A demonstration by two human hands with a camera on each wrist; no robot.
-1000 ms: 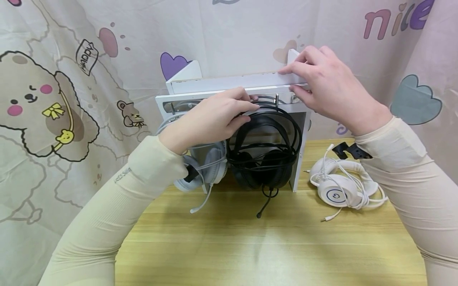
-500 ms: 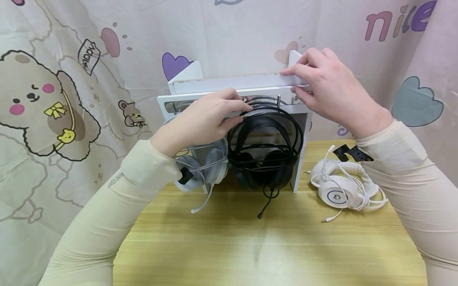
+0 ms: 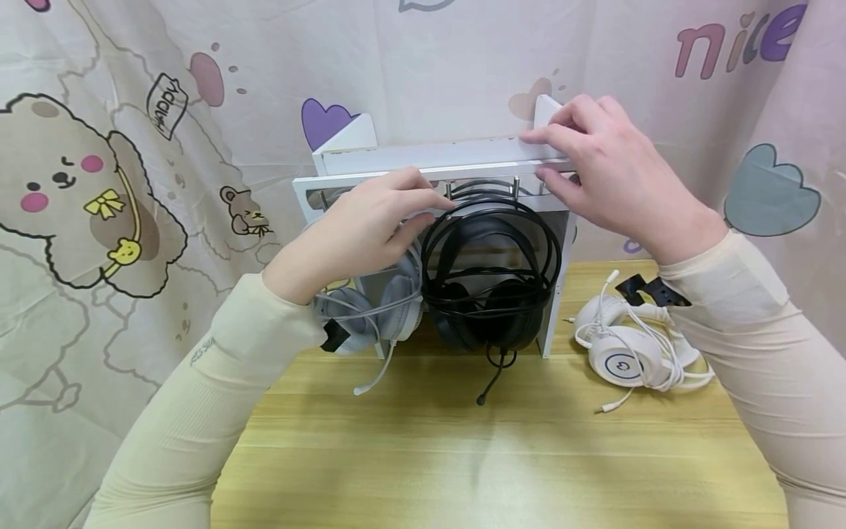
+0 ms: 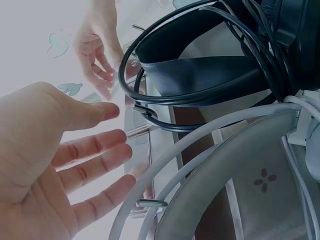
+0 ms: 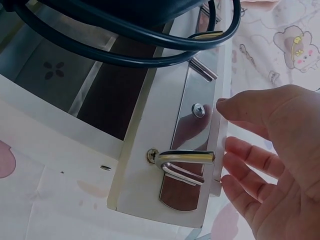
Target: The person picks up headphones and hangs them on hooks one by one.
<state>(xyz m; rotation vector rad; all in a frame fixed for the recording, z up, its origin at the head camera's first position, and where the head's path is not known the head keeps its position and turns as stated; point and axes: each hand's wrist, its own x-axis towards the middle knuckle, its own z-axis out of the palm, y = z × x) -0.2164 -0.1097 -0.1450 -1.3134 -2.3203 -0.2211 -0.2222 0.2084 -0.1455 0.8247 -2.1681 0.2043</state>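
Observation:
A black headset (image 3: 492,294) with a boom mic hangs from the metal hooks of a white rack (image 3: 423,174). Beside it on the left hangs a white-grey headset (image 3: 396,297), partly hidden by my left arm. My left hand (image 3: 370,220) hovers in front of the rail between the two headsets, its fingers loose with nothing held; the left wrist view shows the spread fingers (image 4: 95,155) near the hooks. My right hand (image 3: 595,150) touches the rack's upper right edge. In the right wrist view its thumb and fingers (image 5: 250,155) lie relaxed at the rail's edge, beside a bare hook (image 5: 185,162).
Another white headset (image 3: 628,353), its cable wrapped around it, lies on the wooden table (image 3: 502,463) right of the rack. A printed curtain (image 3: 449,66) hangs behind and at the sides. Mic booms stick out forward below the hanging headsets.
My left hand has drawn back to the left from the top of the black headset, uncovering the hook there. My right hand stays at the rack's edge; both headsets hang as before.

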